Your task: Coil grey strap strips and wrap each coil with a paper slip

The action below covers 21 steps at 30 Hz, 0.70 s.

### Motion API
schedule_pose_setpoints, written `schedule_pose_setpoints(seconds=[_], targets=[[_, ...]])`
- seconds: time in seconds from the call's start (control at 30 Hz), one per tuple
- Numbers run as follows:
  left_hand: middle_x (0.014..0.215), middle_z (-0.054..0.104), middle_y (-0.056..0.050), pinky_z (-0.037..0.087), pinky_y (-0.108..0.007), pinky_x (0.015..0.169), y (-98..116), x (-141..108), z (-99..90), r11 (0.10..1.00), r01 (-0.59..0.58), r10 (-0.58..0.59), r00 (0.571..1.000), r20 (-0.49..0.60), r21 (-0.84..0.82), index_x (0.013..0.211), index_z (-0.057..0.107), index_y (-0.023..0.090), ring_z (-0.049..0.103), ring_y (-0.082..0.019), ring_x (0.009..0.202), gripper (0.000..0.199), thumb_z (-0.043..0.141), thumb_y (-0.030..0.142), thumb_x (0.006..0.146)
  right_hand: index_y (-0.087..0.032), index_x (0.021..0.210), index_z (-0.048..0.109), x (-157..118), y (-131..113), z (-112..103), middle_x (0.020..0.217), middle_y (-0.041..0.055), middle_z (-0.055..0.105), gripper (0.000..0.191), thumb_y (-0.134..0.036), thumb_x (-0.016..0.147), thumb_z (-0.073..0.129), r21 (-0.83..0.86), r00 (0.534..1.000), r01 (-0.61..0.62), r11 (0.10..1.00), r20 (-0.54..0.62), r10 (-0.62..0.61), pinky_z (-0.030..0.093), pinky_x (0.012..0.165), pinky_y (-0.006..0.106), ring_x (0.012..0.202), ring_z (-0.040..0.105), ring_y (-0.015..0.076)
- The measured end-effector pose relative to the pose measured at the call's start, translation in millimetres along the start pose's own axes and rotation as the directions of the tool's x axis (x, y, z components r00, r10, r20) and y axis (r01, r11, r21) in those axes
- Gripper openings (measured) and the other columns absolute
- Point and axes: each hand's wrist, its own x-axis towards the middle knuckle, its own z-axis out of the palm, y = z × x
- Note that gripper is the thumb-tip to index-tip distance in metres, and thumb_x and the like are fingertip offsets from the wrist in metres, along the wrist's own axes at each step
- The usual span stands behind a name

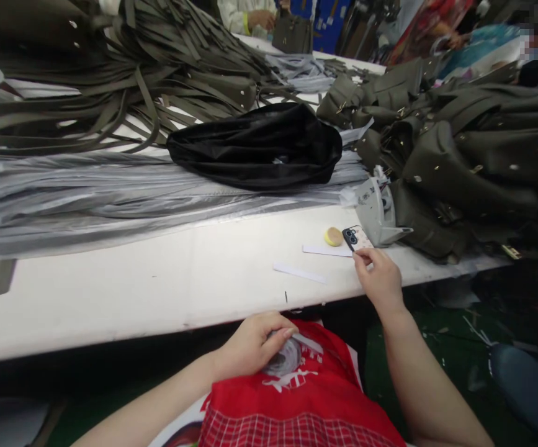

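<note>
My left hand [262,341] is closed around a roll of grey, see-through tape [285,359], held against my red apron [329,385]. A short pale end of the tape sticks out to the right of the roll. My right hand [378,273] is at the table's front right, thumb and fingertips pinched together. Its fingertips are by the lower edge of a phone [360,238] with a patterned case and by the right end of a white strip [324,250]. What they pinch is hidden. A second white strip [299,272] lies nearer the front edge. Touching the phone's left side is a round yellow-rimmed disc [333,236].
A grey tape dispenser-like holder [375,211] stands behind the phone. Dark bags [473,161] are heaped at the right. A black pouch [259,149] lies on long plastic-wrapped strips [87,198]; dark straps [194,56] pile behind. Another person's hand [262,20] shows at the back.
</note>
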Motion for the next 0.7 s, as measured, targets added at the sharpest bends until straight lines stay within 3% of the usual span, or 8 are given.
schedule_pose_setpoints(seconds=[0.13, 0.3, 0.4, 0.57, 0.7], targets=[[0.109, 0.070, -0.008, 0.048, -0.029, 0.089, 0, 9, -14.6, 0.982, 0.075, -0.056, 0.992, 0.113, -0.173, 0.114, 0.067, 0.017, 0.064, -0.018, 0.096, 0.048, 0.032, 0.046, 0.100, -0.020, 0.087, 0.065, 13, 19, 12, 0.079, 0.0068, 0.068, 0.016, -0.030, 0.089, 0.053, -0.044, 0.999, 0.048, 0.998, 0.020, -0.047, 0.048, 0.066, 0.034, 0.069, 0.062, 0.0216], [0.092, 0.070, -0.008, 0.049, -0.023, 0.060, -5, 21, -17.6, 0.956, 0.158, -0.103, 0.970, 0.222, -0.246, 0.117, 0.066, 0.015, 0.058, -0.013, 0.062, 0.054, 0.032, 0.053, 0.098, -0.021, 0.103, 0.067, 13, 18, 47, 0.103, 0.0087, 0.070, 0.022, -0.034, 0.088, 0.058, 0.007, 0.949, 0.263, 0.965, 0.179, -0.260, 0.050, 0.086, 0.037, 0.096, 0.063, 0.0247], [0.094, 0.069, -0.009, 0.048, -0.022, 0.059, -6, 25, -14.2, 0.964, 0.142, -0.097, 0.975, 0.198, -0.225, 0.118, 0.066, 0.015, 0.055, -0.011, 0.058, 0.055, 0.033, 0.054, 0.097, -0.020, 0.104, 0.069, 15, 21, 62, 0.101, 0.0108, 0.070, 0.023, -0.033, 0.093, 0.054, 0.003, 0.934, 0.309, 0.951, 0.185, -0.304, 0.049, 0.088, 0.039, 0.096, 0.061, 0.0257], [0.093, 0.068, -0.008, 0.049, -0.022, 0.061, -6, 27, -10.2, 0.968, 0.143, -0.109, 0.980, 0.165, -0.208, 0.119, 0.066, 0.015, 0.056, -0.011, 0.060, 0.055, 0.033, 0.054, 0.098, -0.017, 0.099, 0.070, 16, 17, 61, 0.094, 0.0113, 0.070, 0.024, -0.033, 0.094, 0.053, -0.010, 0.941, 0.307, 0.952, 0.154, -0.302, 0.049, 0.082, 0.039, 0.089, 0.061, 0.0264], [0.088, 0.068, -0.008, 0.048, -0.022, 0.058, -10, 28, -6.0, 0.957, 0.170, -0.138, 0.980, 0.146, -0.234, 0.122, 0.064, 0.014, 0.057, -0.011, 0.058, 0.056, 0.034, 0.054, 0.097, -0.016, 0.110, 0.066, 2, -19, 52, 0.101, 0.0130, 0.067, 0.027, -0.034, 0.093, 0.054, 0.056, 0.944, 0.281, 0.958, 0.161, -0.287, 0.049, 0.084, 0.040, 0.094, 0.060, 0.0273]])
